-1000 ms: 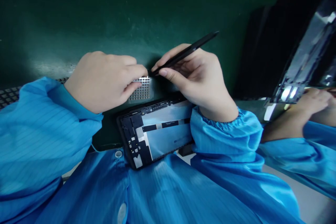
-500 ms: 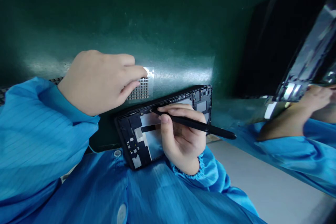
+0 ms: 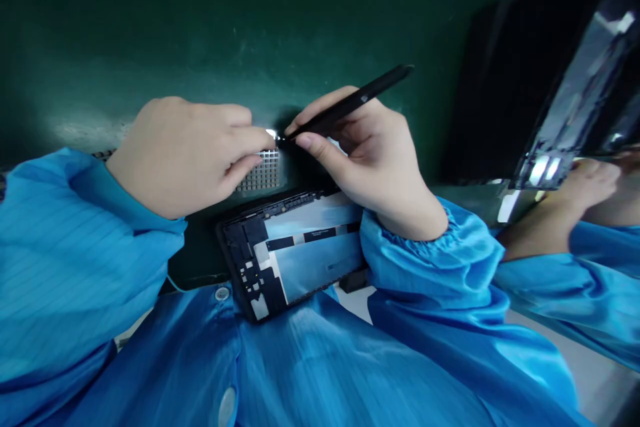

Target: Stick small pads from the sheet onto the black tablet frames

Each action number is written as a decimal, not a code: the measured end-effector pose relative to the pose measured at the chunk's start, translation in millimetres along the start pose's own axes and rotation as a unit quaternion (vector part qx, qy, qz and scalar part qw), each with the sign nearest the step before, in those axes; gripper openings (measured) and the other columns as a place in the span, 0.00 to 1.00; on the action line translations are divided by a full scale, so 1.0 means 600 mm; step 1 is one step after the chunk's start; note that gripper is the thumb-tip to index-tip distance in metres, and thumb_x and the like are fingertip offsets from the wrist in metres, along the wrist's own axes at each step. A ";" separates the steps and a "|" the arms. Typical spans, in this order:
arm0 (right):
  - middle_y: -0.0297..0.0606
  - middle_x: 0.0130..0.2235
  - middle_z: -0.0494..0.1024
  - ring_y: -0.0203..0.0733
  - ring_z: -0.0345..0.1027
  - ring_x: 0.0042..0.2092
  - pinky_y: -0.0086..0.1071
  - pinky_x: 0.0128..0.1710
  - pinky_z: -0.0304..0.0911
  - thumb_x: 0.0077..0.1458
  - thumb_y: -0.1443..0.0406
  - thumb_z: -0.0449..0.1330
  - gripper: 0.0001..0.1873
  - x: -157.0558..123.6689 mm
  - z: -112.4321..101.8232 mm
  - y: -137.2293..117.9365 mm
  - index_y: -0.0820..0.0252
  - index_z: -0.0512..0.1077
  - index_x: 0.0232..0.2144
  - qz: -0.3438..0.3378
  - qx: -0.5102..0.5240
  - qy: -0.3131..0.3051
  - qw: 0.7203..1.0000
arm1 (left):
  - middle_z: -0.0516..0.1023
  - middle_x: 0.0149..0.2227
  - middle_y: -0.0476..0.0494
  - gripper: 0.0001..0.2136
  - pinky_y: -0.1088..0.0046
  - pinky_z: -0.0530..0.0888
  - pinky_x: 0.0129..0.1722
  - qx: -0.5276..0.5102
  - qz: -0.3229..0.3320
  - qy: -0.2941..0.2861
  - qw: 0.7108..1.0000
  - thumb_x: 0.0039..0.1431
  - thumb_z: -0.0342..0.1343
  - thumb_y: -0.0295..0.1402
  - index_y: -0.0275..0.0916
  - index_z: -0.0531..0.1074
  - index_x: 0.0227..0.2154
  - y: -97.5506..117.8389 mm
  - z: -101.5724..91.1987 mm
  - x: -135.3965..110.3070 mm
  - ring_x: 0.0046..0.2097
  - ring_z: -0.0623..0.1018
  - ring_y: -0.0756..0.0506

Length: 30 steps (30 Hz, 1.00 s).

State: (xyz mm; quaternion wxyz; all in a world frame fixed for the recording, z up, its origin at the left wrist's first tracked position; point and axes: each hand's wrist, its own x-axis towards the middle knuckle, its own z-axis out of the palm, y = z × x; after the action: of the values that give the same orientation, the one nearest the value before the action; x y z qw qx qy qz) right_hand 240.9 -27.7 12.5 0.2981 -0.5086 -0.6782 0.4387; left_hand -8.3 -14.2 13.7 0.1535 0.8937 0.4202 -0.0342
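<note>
My left hand point(image 3: 187, 150) rests curled on the green mat, its fingertips pressing down a clear sheet of small grey squares point(image 3: 260, 175). My right hand point(image 3: 373, 150) pinches black tweezers point(image 3: 350, 103) like a pen, their tip at the sheet's top corner, right by my left fingertips. An open black tablet frame point(image 3: 290, 250), its inner parts and shiny panel showing, lies just below both hands, partly under my right sleeve.
The dark green mat point(image 3: 250, 33) stretches away beyond the hands. At the right, another person's hand point(image 3: 593, 180) in a blue sleeve holds a shiny dark panel point(image 3: 575, 113). A pale table surface point(image 3: 600, 380) shows at the lower right.
My right hand has lifted off the tablet frame and swung the tweezers back up to the sheet's corner. My left hand has stayed on the sheet.
</note>
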 end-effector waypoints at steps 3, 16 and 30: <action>0.36 0.45 0.88 0.48 0.84 0.50 0.46 0.57 0.84 0.63 0.50 0.75 0.15 0.005 0.008 0.007 0.50 0.81 0.42 0.028 0.039 0.007 0.999 | 0.84 0.45 0.44 0.17 0.65 0.61 0.33 0.005 -0.001 0.000 1.000 0.78 0.52 0.39 0.47 0.82 0.60 0.000 0.002 0.001 0.38 0.77 0.44; 0.34 0.42 0.85 0.43 0.84 0.43 0.42 0.50 0.84 0.70 0.54 0.70 0.09 -0.067 0.007 -0.009 0.49 0.79 0.44 0.030 0.042 0.156 0.986 | 0.84 0.47 0.45 0.19 0.64 0.54 0.32 0.000 -0.002 0.001 1.000 0.80 0.47 0.40 0.49 0.82 0.60 -0.002 0.004 -0.002 0.38 0.75 0.44; 0.36 0.45 0.79 0.42 0.81 0.47 0.42 0.52 0.78 0.71 0.70 0.64 0.10 -0.166 0.054 0.030 0.50 0.75 0.50 -0.054 -0.060 0.313 0.946 | 0.80 0.42 0.44 0.28 0.66 0.65 0.38 -0.030 -0.007 0.029 0.999 0.81 0.37 0.49 0.49 0.82 0.61 -0.010 0.011 -0.004 0.40 0.77 0.44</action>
State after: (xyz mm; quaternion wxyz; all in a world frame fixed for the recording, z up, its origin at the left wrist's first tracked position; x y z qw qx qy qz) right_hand 251.5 -129.8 -13.4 0.4877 -0.5997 -0.6023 0.1993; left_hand -13.8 -14.2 6.6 0.1680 0.8862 0.4318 0.0038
